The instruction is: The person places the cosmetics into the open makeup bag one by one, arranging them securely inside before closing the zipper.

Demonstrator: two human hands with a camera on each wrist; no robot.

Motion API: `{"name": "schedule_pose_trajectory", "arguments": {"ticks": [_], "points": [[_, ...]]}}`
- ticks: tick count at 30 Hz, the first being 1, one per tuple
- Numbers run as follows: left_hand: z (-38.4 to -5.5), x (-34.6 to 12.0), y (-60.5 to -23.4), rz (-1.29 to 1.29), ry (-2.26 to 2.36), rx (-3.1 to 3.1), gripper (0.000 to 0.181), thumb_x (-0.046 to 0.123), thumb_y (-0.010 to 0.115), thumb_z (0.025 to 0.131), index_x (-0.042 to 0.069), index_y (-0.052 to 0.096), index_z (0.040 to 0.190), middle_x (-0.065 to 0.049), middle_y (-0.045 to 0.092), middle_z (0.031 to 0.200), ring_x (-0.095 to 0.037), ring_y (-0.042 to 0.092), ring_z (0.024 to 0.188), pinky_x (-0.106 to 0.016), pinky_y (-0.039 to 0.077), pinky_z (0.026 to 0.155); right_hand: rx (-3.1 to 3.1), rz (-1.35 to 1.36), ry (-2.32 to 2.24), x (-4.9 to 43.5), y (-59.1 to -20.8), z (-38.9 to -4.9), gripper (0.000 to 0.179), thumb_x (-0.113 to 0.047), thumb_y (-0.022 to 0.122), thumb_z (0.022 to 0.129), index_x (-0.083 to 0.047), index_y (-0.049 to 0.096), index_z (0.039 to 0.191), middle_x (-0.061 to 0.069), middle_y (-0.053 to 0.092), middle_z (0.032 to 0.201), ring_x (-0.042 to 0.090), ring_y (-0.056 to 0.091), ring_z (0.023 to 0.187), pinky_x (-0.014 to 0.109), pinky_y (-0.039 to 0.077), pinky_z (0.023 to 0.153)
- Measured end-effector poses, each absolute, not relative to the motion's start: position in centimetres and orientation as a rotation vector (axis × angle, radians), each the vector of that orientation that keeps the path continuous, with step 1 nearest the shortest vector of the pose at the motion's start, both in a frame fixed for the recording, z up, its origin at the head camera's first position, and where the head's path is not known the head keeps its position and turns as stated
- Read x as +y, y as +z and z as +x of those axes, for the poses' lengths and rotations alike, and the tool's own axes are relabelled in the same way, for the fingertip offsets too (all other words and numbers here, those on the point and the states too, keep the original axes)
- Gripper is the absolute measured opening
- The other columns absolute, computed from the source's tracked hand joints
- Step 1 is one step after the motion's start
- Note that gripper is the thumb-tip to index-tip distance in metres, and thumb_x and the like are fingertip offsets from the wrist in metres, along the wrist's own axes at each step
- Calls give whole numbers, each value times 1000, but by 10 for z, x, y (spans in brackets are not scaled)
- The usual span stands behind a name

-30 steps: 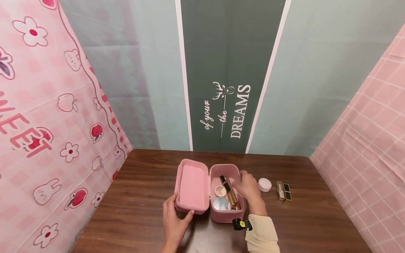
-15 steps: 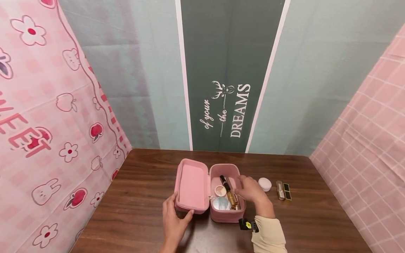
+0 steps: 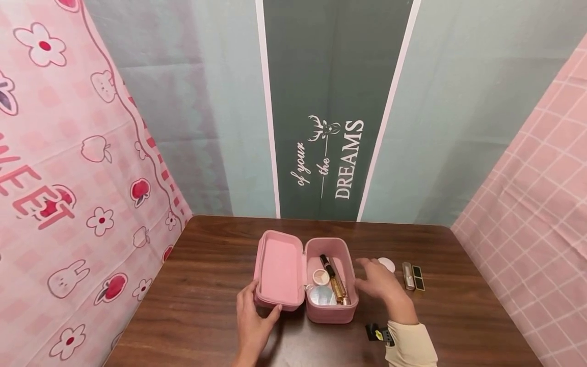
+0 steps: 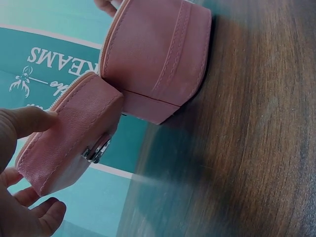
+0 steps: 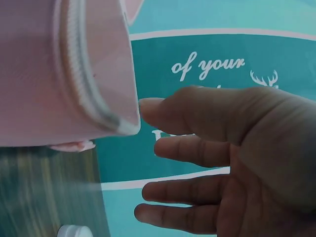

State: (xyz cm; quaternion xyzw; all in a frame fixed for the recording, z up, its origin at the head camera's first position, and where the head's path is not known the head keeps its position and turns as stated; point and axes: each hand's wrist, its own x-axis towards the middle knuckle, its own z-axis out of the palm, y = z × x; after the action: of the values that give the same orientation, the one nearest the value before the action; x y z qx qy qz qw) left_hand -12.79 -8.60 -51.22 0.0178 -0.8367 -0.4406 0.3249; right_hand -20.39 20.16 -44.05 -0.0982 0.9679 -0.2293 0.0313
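A pink zip cosmetic case (image 3: 329, 315) stands on the table with its lid (image 3: 281, 270) folded out to the left. My left hand (image 3: 254, 318) holds that lid at its near left corner; in the left wrist view the thumb lies on one side and fingers on the other. Just outside the case's right wall is my right hand (image 3: 380, 281), fingers spread and holding nothing. Inside the case lie a black and gold tube (image 3: 338, 288), a round pan in several beige tones (image 3: 321, 277) and a pale silvery disc (image 3: 322, 295).
Partly behind my right hand sits a round white container (image 3: 388, 264). Farther right, a slim metallic tube (image 3: 408, 276) lies beside a small dark gold-edged case (image 3: 418, 278). Fabric backdrops enclose the wooden table (image 3: 220, 255) at the back and sides.
My right hand has drawn back rightward from over the case's opening to beside its right wall, fingers spreading. The left hand keeps its hold on the lid.
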Motion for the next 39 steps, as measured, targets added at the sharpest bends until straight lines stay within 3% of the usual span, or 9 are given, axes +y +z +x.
{"name": "schedule_pose_trajectory", "arguments": {"ticks": [19, 29, 35, 39], "points": [[-127, -86, -511, 47, -1178, -2196, 82, 5, 89, 51, 0, 51, 124, -13, 49, 115, -26, 49, 105, -33, 36, 89, 3094, -249, -768, 245, -483, -202, 51, -15, 74, 75, 8, 56, 116, 31, 54, 110, 49, 50, 102, 59, 40, 82], [-128, -86, -511, 41, -1182, -2185, 82, 5, 89, 51, 0, 51, 124, -13, 49, 115, -25, 49, 105, -32, 37, 88, 3304, -139, -994, 256, -515, -202, 57, -10, 73, 73, 10, 48, 121, 36, 46, 117, 51, 44, 107, 60, 35, 88], [-129, -87, -510, 30, -1178, -2179, 82, 5, 89, 51, -1, 51, 123, -14, 50, 114, -25, 50, 105, -31, 36, 88, 3363, 59, -1320, 250, -535, -205, 73, -8, 77, 68, 13, 40, 127, 38, 39, 125, 51, 32, 119, 59, 23, 97], [-128, -86, -509, 47, -1189, -2188, 82, 5, 88, 51, -1, 51, 124, -13, 49, 114, -26, 50, 105, -32, 36, 88, 3283, 351, -1564, 245, -543, -209, 74, -10, 76, 70, 13, 38, 129, 36, 39, 126, 49, 33, 119, 58, 25, 95]]}}
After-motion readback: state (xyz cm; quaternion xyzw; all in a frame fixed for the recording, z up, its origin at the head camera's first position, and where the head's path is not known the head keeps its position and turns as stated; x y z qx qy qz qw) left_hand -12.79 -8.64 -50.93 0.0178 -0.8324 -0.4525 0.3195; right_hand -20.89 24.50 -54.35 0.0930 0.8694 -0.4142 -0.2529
